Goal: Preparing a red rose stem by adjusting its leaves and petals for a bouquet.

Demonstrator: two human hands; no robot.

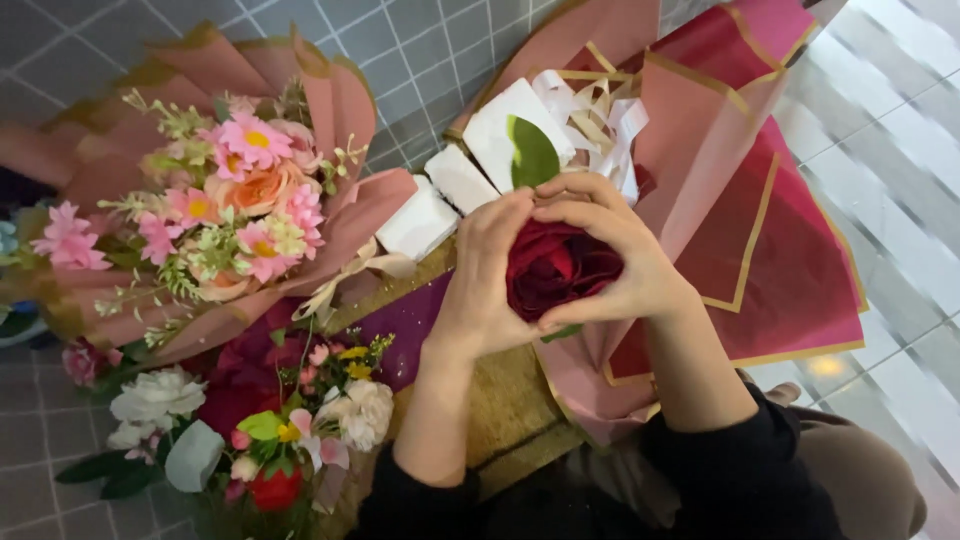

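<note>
Both my hands are cupped around a dark red rose [552, 268] in the middle of the view. My left hand [487, 280] presses its left side and my right hand [622, 255] wraps over its top and right side. A green leaf [533, 153] stands just above my fingers. The rose sits inside pink and dark red wrapping paper with gold edges [760, 230], together with white paper blocks [497, 140] and curled white ribbon [600, 115].
A finished bouquet of pink and peach flowers [235, 200] in pink wrap lies at the left. A smaller bunch of white, pink and red flowers [290, 420] lies below it. A woven mat [505, 400] and purple paper [400, 325] are under my forearms, on a grey tiled floor [420, 60].
</note>
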